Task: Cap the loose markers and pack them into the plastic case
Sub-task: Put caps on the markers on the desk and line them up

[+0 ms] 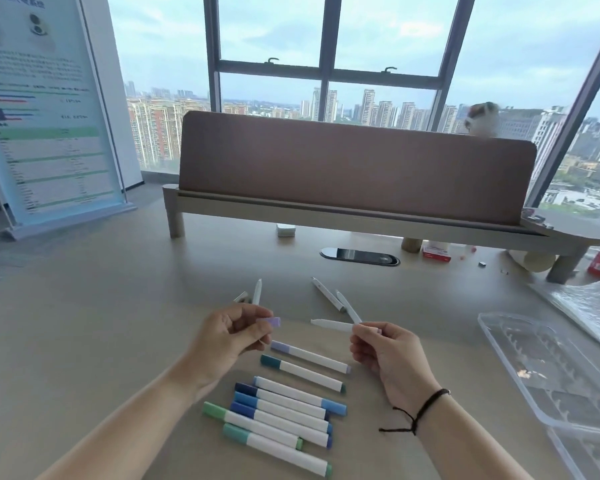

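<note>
Capped markers (284, 415) lie nearest; left hand (231, 336) pinches a purple cap (270, 321), right hand (383, 353) grips an uncapped marker (331, 325) (misaligned, its tip could smear fingers).

The pale wooden desk (118, 323) carries a row of capped markers (284, 407) and several uncapped white markers (329, 296) farther back. A clear plastic case (548, 372) lies open at its right, beside crinkled plastic wrap (589, 306).

We see a matt, smooth, pale wood-look tabletop (118, 306). At lower centre the markers (284, 407) have smooth white plastic barrels with a soft sheen. At right the case (548, 372) is clear glossy plastic. The divider (354, 174) at upper centre looks like matt brown felt.
</note>
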Tool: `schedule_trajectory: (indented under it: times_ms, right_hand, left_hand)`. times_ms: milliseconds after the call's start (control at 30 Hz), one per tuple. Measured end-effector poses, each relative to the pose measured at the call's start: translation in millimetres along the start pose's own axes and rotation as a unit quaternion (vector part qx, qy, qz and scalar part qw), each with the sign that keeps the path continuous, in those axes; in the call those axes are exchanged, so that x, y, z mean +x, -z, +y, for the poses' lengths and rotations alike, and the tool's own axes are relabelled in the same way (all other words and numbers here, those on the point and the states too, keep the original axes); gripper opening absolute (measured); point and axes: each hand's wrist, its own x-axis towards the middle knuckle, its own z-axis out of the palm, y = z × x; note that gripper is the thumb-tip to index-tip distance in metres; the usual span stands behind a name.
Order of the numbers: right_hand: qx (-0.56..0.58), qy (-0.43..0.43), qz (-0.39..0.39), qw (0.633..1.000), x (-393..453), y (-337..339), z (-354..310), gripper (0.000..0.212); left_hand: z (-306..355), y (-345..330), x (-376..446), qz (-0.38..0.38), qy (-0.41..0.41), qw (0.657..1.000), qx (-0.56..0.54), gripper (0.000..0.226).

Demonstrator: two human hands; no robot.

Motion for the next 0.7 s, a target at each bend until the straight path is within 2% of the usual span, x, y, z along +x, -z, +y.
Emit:
schedule_trajectory:
  times_ms: [100, 200, 433, 500, 567, 600, 633, 700]
  right_hand:
    - [0.038, -0.032, 0.015, 0.999, 6.3, -1.9, -2.8, 0.004]
    - [0.058, -0.004, 0.002, 0.998, -2.6, 1.9, -0.2, 0.010]
    - [0.062, 0.047, -0.082, 0.994, -30.2, 0.6, -9.4, 0.036]
    - [0.076, 0.057, -0.102, 0.990, -35.6, -2.8, -13.6, 0.033]
    - [0.082, 0.066, -0.117, 0.988, -39.5, -4.3, -17.2, 0.028]
    - [0.081, 0.070, -0.123, 0.987, -41.1, -4.4, -18.8, 0.029]
    - [0.078, 0.073, -0.130, 0.986, -41.7, -4.6, -19.5, 0.033]
    - [0.072, 0.078, -0.144, 0.984, -42.5, -5.2, -19.0, 0.049]
  left_hand:
    - [0.5, 2.5, -0.9, 0.001, 0.024, 0.999, -0.047, 0.021]
    - [0.8, 3.3, 0.2, 0.012, 0.028, 0.998, -0.057, 0.024]
    - [5.1, 1.6, -1.3, 0.008, 0.010, 0.999, -0.036, 0.027]
    - [6.3, 1.2, -2.9, 0.002, 0.008, 0.999, -0.038, 0.028]
    - [8.7, 0.1, -4.4, -0.013, 0.004, 0.999, -0.045, 0.037]
    - [9.7, 0.2, -5.0, -0.022, 0.000, 0.999, -0.048, 0.049]
    - [10.4, 0.4, -5.4, -0.026, 0.001, 0.998, -0.048, 0.059]
    - [11.8, 0.4, -6.8, -0.028, 0.003, 0.999, -0.044, 0.055]
